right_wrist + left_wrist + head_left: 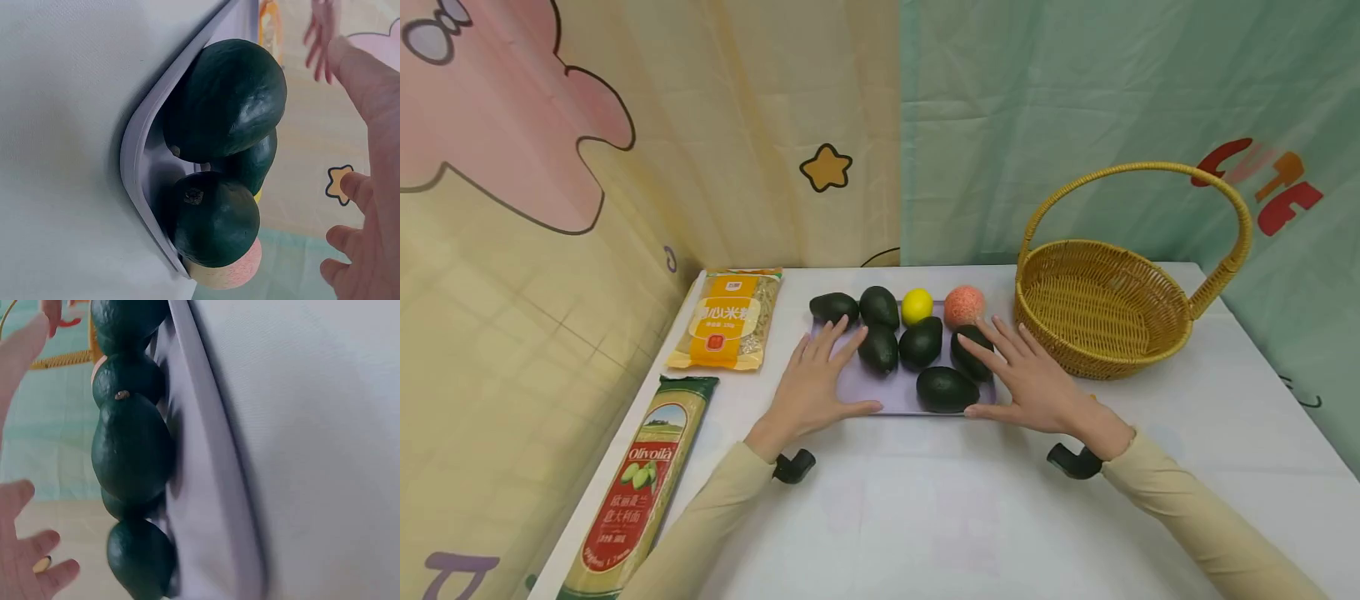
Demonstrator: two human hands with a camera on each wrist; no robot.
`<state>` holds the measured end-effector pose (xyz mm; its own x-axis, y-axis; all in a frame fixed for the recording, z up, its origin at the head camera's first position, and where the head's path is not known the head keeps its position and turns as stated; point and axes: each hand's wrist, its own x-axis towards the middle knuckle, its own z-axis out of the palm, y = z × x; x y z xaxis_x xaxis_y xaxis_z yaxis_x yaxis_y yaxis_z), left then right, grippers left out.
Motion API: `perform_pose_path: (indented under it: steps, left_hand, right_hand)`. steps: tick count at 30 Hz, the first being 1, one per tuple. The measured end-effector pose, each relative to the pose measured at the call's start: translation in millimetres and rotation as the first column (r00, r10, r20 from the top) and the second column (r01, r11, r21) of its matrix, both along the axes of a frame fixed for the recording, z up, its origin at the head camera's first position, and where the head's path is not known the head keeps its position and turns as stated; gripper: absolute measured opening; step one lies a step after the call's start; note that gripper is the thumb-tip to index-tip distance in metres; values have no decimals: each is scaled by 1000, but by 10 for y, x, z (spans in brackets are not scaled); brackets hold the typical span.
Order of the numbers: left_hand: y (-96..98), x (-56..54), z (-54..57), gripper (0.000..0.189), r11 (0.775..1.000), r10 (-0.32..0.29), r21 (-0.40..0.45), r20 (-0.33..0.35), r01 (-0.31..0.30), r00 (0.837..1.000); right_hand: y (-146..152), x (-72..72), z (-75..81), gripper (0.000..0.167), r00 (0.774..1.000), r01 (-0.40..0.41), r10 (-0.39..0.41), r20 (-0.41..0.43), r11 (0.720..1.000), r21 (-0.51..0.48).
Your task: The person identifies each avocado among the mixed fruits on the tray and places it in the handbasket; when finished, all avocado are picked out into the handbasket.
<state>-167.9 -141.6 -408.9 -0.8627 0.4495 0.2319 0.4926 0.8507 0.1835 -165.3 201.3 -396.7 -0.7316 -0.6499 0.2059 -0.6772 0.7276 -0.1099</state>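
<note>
Several dark green avocados (947, 389) lie on a shallow lilac tray (880, 402) in the middle of the table. Behind them on the tray are a yellow lemon-like fruit (917, 307) and a pinkish peach (964, 307). My left hand (812, 379) hovers at the tray's left side, fingers spread and holding nothing. On the right side, my right hand (1037, 379) is spread over the tray's corner, close to an avocado (967, 354). The right wrist view shows a gap between those fingers and the nearest avocado (215, 219). Each wrist wears a black camera mount.
A woven basket (1105, 367) with a tall handle stands at the back right. Along the left edge lie a yellow bag of grain (726, 321) and a long spaghetti packet (640, 487). Printed curtains (970, 125) hang behind the white table (910, 500).
</note>
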Motion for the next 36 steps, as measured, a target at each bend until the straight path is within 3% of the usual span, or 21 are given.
perform_pose_path:
  steps: [4, 9, 12, 17, 21, 24, 30, 36]
  left_hand:
    - [-127, 39, -91, 115, 984, 101, 138, 114, -117, 988]
    - [-266, 55, -231, 123, 932, 199, 255, 232, -257, 952]
    - [-337, 60, -305, 126, 905, 239, 275, 305, -325, 922]
    - [-421, 62, -409, 127, 890, 259, 262, 385, -374, 886]
    - [-459, 63, -480, 124, 881, 255, 281, 398, -382, 881]
    - [-471, 64, -517, 122, 872, 247, 311, 388, -378, 888]
    - [-490, 59, -573, 119, 869, 234, 337, 362, -361, 902]
    - [-501, 60, -625, 116, 867, 223, 348, 370, -357, 902]
  right_hand:
    - [-1, -25, -26, 88, 999, -24, 21, -30, 994, -107]
    - [7, -55, -54, 77, 997, -39, 25, -75, 979, -198]
    - [12, -64, -74, 70, 996, -29, 6, -92, 969, -246]
    - [0, -73, -125, 58, 994, -8, -29, -107, 943, -332]
    - [-19, -74, -185, 50, 997, 30, -53, -47, 918, -396]
    - [-41, -63, -227, 47, 997, 80, -74, 31, 901, -425]
    - [-132, -55, -266, 49, 992, 116, -83, 95, 891, -438]
    - [-221, -35, -281, 55, 982, 160, -99, 159, 885, -437]
